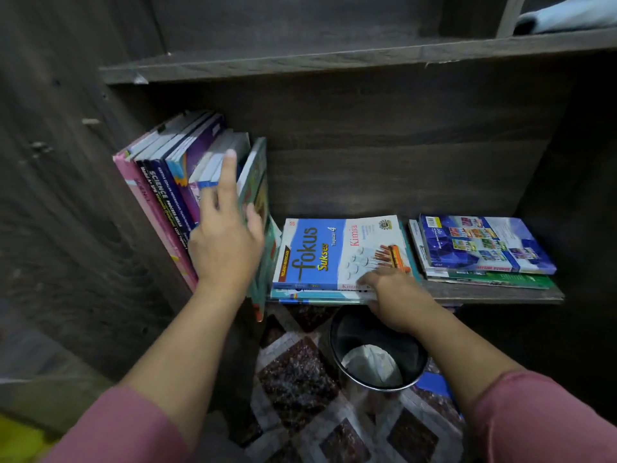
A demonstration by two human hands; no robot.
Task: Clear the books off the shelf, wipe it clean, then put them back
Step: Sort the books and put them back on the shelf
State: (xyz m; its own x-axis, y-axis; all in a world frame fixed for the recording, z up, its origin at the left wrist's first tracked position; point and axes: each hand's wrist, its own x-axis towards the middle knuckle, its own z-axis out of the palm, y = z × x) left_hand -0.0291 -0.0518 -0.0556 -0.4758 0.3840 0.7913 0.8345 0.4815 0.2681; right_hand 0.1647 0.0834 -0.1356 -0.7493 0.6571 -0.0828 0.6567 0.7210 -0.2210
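Observation:
A dark wooden shelf [494,292] holds three groups of books. At the left a row of upright books [167,168] leans against the side wall. My left hand [227,235] rests on this row, index finger pointing up along the white pages, thumb hooked over a teal book [258,182] at the row's right end. In the middle lies a flat stack topped by a blue and white "Fokus Sukses" book [334,248]. My right hand [394,292] grips the front edge of this stack, fingers on the cover, thumb beneath. A second flat stack [480,248] lies at the right.
Below the shelf stands a black waste bin [377,352] with crumpled white paper inside, on a patterned tile floor [300,389]. An upper shelf board [334,61] runs overhead, with a light blue cloth [567,15] at its top right. The cabinet's side wall [66,195] closes the left.

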